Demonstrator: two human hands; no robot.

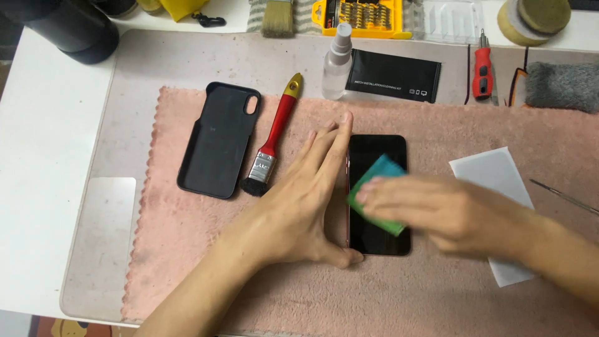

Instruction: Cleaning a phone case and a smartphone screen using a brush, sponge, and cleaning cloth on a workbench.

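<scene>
The left hand (299,206) is lying flat and open-fingered against the side of the phone (377,193) on the pink towel (437,293), while the right hand's (437,209) grip is pressing a green cloth (377,181) onto its screen.

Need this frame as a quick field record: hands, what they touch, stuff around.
left hand: flat against the left edge of the phone, bracing it
right hand: blurred, pressing a green cloth on the screen
surface: pink towel on a grey mat
left of phone: red-handled brush, black phone case
right of phone: white sheet
behind: spray bottle, black packet, red screwdriver
</scene>
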